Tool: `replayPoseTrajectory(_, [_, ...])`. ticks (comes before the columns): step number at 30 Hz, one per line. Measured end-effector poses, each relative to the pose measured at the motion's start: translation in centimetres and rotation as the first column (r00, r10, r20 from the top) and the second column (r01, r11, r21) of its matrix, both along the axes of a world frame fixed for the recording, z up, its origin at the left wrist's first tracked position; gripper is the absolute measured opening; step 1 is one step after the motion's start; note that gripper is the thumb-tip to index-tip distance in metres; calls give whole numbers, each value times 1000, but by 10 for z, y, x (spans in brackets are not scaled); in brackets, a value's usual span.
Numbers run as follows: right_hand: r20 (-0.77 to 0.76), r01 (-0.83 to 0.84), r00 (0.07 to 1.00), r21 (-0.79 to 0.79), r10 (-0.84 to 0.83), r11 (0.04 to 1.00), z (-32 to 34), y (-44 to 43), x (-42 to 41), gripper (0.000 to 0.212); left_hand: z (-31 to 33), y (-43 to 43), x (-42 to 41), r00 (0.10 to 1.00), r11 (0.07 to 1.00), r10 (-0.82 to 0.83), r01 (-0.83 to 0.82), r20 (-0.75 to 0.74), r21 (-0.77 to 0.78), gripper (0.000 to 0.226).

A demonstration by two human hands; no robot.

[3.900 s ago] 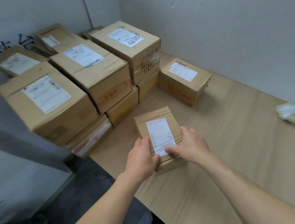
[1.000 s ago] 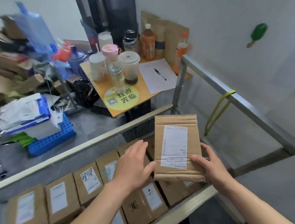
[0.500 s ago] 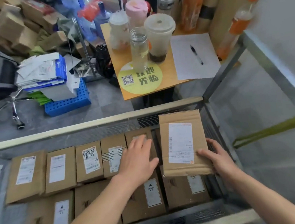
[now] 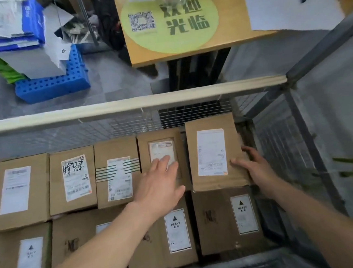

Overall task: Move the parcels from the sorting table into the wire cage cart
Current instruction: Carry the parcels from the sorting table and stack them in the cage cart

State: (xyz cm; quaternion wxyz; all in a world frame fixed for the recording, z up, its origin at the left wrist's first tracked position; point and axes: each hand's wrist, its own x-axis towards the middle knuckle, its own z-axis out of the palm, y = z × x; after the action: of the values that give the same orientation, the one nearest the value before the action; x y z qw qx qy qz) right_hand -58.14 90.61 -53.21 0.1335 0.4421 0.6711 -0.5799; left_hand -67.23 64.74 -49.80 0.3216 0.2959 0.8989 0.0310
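Inside the wire cage cart [image 4: 127,108], flat brown cardboard boxes [image 4: 72,180] with white paper labels lie in rows. Your left hand [image 4: 160,183] rests flat, fingers straight, on one back-row box [image 4: 161,139]. Just right of it, the creased rectangular parcel [image 4: 212,152] is at the row's right end. Your right hand [image 4: 256,169] grips its right edge, thumb on top.

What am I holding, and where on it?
The right hand grips the rightmost parcel by its lower right edge; the left hand rests flat on the neighbouring parcel.
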Motion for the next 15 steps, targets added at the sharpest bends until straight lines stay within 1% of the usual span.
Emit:
replayPoseTrajectory(3, [13, -24, 1000, -11, 24, 1000, -37, 6, -11, 47, -31, 7, -3, 1000, 1000, -5, 5, 23, 9, 71])
replayPoseTrajectory(5, [26, -71, 997, -25, 72, 997, -62, 5, -16, 49, -49, 9, -4, 1000, 1000, -18, 17, 23, 10, 70])
replayPoseTrajectory(8, [37, -116, 993, 24, 115, 993, -91, -6, -22, 52, -67, 7, -3, 998, 1000, -20, 20, 60, -5, 68])
replayPoseTrajectory(11, [55, -128, 991, 57, 124, 990, -100, -19, -29, 56, -79, 4, -1, 997, 999, -28, 31, 76, -43, 69])
replayPoseTrajectory(15, [61, -135, 990, 65, 131, 989, -103, -25, -32, 53, -85, 6, -1, 997, 998, -34, 38, 68, -58, 72])
